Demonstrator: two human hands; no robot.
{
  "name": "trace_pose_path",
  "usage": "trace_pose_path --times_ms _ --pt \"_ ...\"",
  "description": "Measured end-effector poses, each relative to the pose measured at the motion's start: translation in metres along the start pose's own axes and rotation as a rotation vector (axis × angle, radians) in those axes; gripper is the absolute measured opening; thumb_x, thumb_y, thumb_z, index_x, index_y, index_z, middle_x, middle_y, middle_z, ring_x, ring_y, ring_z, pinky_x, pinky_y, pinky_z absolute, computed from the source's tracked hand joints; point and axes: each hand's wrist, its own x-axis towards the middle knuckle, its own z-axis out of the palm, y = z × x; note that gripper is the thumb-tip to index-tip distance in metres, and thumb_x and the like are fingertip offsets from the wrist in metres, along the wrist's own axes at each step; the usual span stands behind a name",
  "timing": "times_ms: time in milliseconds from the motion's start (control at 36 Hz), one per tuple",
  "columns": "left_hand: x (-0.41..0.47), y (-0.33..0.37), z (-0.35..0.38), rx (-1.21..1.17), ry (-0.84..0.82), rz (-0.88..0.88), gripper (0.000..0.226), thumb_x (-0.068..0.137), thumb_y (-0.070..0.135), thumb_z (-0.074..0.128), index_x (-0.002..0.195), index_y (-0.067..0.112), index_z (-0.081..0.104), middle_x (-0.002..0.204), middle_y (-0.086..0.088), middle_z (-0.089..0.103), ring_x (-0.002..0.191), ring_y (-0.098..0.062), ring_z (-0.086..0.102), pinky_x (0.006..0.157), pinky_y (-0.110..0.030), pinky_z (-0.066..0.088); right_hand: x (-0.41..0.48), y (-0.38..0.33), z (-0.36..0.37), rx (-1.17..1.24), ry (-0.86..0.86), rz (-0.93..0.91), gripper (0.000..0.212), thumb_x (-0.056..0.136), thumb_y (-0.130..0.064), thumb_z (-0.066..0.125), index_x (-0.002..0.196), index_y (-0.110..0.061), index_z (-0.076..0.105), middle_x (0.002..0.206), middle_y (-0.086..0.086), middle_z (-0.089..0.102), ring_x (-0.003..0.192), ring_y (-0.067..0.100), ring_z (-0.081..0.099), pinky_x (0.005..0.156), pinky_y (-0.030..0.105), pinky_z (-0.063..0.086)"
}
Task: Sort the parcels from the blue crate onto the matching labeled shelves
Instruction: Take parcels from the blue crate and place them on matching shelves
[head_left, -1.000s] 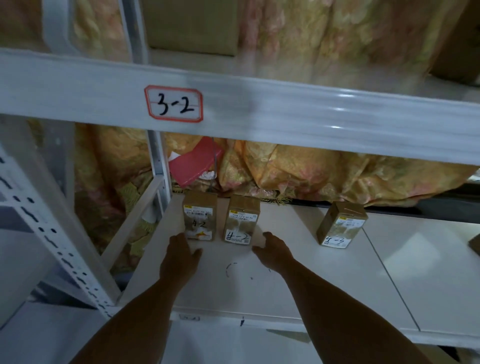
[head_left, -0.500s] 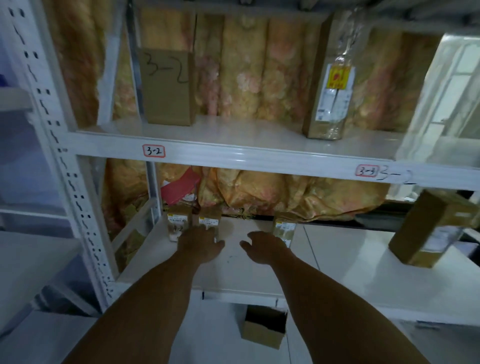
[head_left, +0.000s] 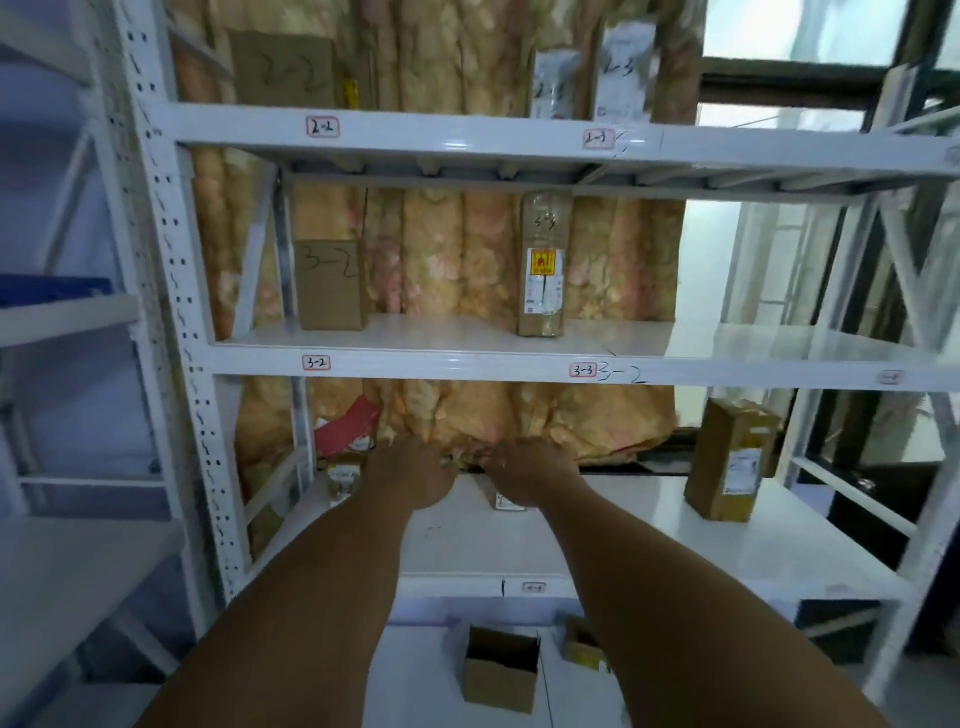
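Both hands had gone deeper over the lower shelf (head_left: 623, 530) since half a second before, and the camera had drawn back to take in three tiers. Left hand (head_left: 410, 470) and right hand (head_left: 530, 467) lay side by side at the rear of the board, close but apart, backs up. Their fingers pointed away from me, so I could not tell whether either one gripped anything.

Count on the lower shelf: two small parcels in sight and one large carton (head_left: 732, 460).
- The left-end small parcel (head_left: 343, 475) stood upright just left of my left hand, long axis vertical, labelled face toward me.
- The second small parcel (head_left: 506, 501) showed only its bottom edge under my right hand.
- The large carton stood on end well to the right, long axis vertical.

Middle tier: two parcels, a brown box marked 3-2 (head_left: 330, 286) and a taped parcel (head_left: 543, 265), both upright.

Top tier: three, a brown box marked 2-2 (head_left: 283, 67) and two white parcels (head_left: 556, 83), blurred.

Red-framed shelf labels legible: four, 2-2 (head_left: 322, 127), 2-3 (head_left: 595, 138), 3-2 (head_left: 316, 362), 3-3 (head_left: 583, 370).

Below the rack: one open carton (head_left: 501, 667).
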Motion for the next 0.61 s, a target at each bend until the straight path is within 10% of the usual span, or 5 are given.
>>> trace_pose_path --times_ms 611 --pt "-0.211 0.143 -0.113 0.182 0.038 0.041 0.062 0.103 0.06 0.026 0.148 0.023 0.047 0.156 -0.011 0.043 0.139 -0.035 0.043 0.111 -0.046 0.035 -0.256 0.065 -0.117 -0.017 0.121 0.034 0.064 0.105 -0.055 0.029 0.158 -0.019 0.035 0.162 0.008 0.04 0.149 0.032 0.034 0.119 0.046 0.028"
